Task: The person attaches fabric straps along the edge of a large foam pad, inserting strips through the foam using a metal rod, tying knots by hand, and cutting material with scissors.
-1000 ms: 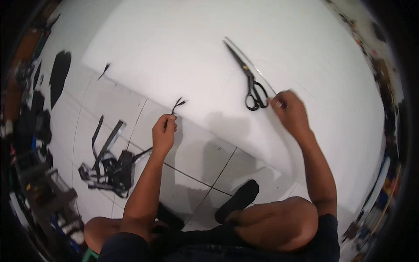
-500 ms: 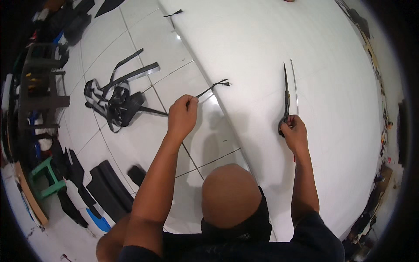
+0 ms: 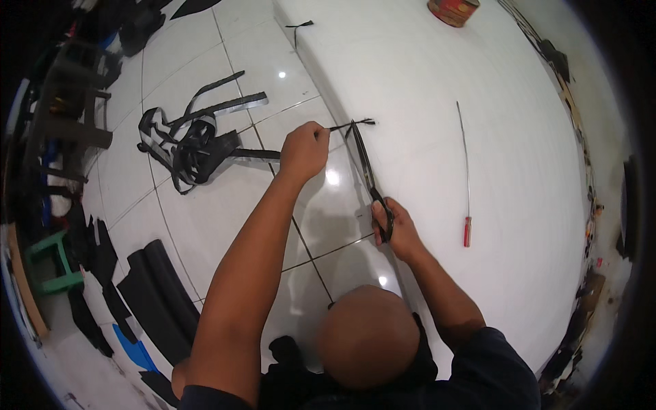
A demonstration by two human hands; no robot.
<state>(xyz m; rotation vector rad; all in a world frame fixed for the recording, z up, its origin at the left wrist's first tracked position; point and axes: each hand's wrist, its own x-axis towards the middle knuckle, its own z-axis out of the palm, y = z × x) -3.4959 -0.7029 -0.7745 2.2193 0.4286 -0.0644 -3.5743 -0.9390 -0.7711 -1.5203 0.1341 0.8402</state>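
My left hand (image 3: 305, 150) is closed on a thin black strip (image 3: 339, 127), pulled taut from the edge of a large white slab (image 3: 410, 89). Its frayed end lies on the slab's top. In my right hand (image 3: 394, 222) is a pair of black scissors (image 3: 370, 179), fingers in the handles, blade tips touching the strip beside the slab's edge. A tangled pile of black and grey strips (image 3: 198, 147) rests on the floor to the left, and one band from it runs up to my left hand.
A long screwdriver (image 3: 467, 232) with a red handle lies on the slab at right. At the far end stands a red tin (image 3: 454, 11). Another black tied strip (image 3: 299, 25) sits on the slab's edge. Black rolled sheets (image 3: 160, 287) and a green stool (image 3: 55, 263) are at left.
My right hand has moved left with the scissors, from beside the screwdriver to the black strip. My left hand has shifted slightly up and right. The red tin has come into view.
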